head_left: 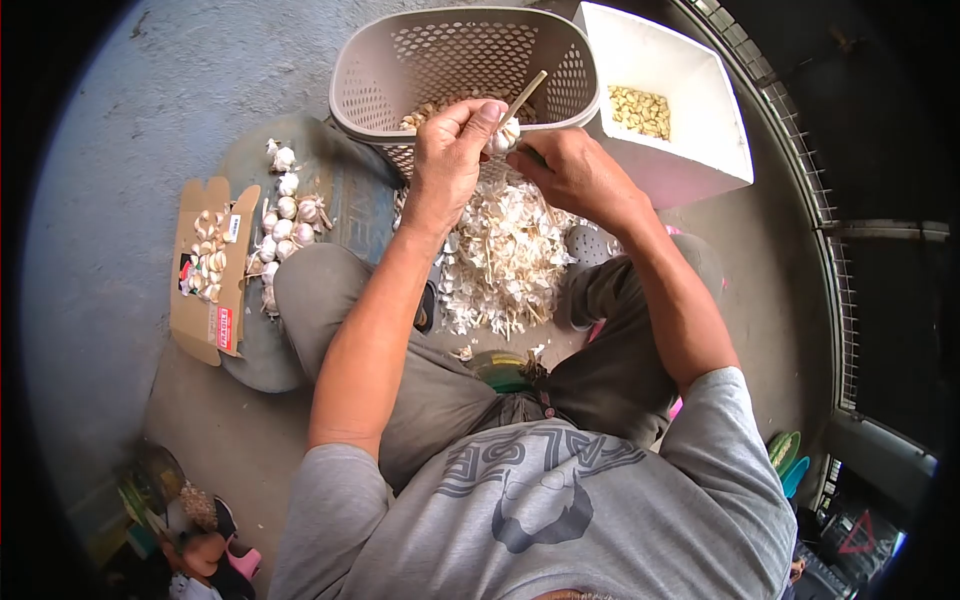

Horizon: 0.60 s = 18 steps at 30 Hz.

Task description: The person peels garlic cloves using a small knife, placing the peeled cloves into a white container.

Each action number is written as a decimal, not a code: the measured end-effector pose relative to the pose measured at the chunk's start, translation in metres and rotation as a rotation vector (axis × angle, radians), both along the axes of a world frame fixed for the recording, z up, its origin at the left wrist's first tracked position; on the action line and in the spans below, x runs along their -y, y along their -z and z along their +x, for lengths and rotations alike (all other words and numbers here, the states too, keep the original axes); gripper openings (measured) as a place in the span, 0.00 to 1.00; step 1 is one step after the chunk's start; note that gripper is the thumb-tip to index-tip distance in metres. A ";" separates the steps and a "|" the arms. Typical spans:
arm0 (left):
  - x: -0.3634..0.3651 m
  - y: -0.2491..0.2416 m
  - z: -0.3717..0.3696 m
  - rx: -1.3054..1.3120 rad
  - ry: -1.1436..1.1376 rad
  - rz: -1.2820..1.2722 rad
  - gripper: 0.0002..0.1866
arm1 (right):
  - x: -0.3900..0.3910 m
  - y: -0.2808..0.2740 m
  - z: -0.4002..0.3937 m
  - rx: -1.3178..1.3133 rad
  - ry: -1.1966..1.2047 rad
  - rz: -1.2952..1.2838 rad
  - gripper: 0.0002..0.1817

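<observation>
Both hands meet over the front rim of a grey-brown plastic basket (pixel 345 85). My left hand (pixel 455 145) pinches a garlic bulb (pixel 503 136), whose dry stem points up and to the right. Against the bulb's right side, my right hand (pixel 575 165) has its fingers curled closed; whatever they may hold is hidden. Inside the basket lie loose garlic cloves (pixel 440 108). Below the hands a heap of papery garlic skins and stems (pixel 505 255) covers the floor between my feet.
Whole garlic bulbs (pixel 286 208) rest on a dark container at left, beside an opened cardboard box (pixel 190 325) holding cloves. A white box (pixel 700 120) at upper right contains peeled cloves (pixel 640 112). Part of another person (pixel 205 555) shows at lower left.
</observation>
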<state>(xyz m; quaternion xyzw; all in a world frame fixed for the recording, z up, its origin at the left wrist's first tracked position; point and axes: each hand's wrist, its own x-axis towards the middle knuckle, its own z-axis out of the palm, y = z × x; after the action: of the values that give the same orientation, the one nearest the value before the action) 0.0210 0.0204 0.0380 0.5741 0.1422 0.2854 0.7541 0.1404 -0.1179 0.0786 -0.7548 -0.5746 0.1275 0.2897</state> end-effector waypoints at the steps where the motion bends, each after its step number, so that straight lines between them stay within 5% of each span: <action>1: 0.000 0.000 0.000 -0.003 0.001 0.001 0.19 | 0.000 0.001 0.000 -0.010 -0.002 0.005 0.17; 5: 0.001 -0.001 0.001 -0.038 0.001 0.023 0.19 | 0.000 0.003 0.003 -0.014 -0.027 0.006 0.16; 8: 0.006 -0.006 -0.001 -0.142 -0.080 0.406 0.21 | 0.002 0.005 0.010 -0.049 -0.072 -0.058 0.15; 11: 0.010 -0.003 -0.001 -0.171 -0.081 0.508 0.20 | 0.002 0.004 0.014 0.004 -0.077 -0.132 0.14; 18: 0.012 0.002 0.007 -0.010 -0.144 0.185 0.18 | -0.010 0.017 0.007 -0.235 0.106 0.046 0.13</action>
<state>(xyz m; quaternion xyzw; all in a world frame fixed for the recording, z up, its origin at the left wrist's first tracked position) 0.0283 0.0081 0.0360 0.6311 0.1598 0.3477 0.6748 0.1470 -0.1081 0.0619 -0.7572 -0.4986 0.1863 0.3786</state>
